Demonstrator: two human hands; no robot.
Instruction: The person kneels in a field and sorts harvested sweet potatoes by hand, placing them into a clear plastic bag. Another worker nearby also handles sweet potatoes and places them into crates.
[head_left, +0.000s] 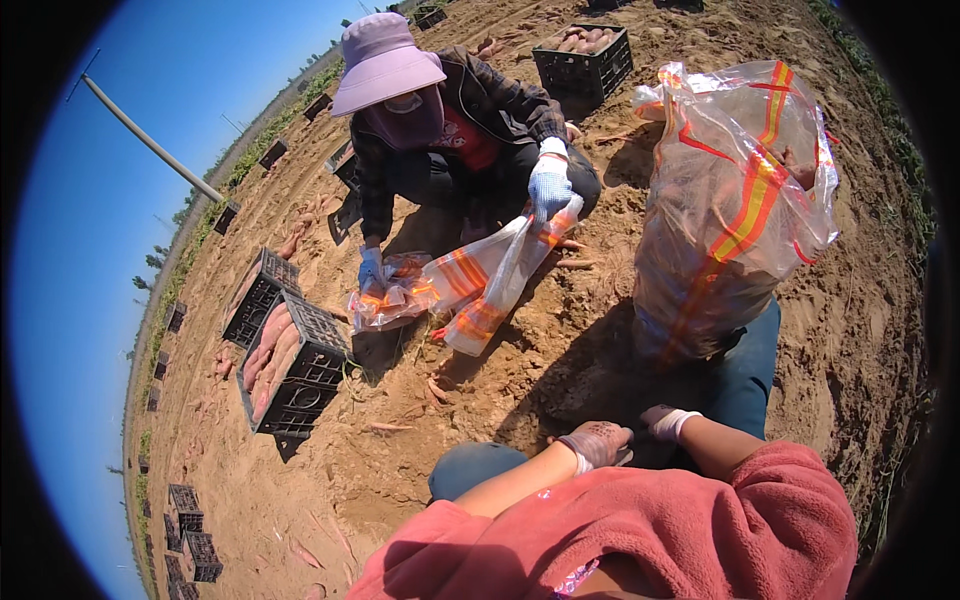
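My left hand (600, 441) and my right hand (663, 423), both in dirty, light work gloves, are close together low in front of my body, between my knees. Shadow and my sleeve hide most of the fingers, so I cannot tell what they hold. Just beyond them, against my right leg, stands a tall, translucent mesh sack (697, 277) with orange and yellow stripes. Sweet potatoes show dimly inside, and its mouth gapes loosely at the top.
A person in a wide hat (390, 64) squats opposite, holding a striped mesh sack (480, 277) with both gloved hands. Black plastic crates (307, 375) of sweet potatoes stand at left, another crate (585, 71) behind. Loose sweet potatoes (386, 427) lie on the soil.
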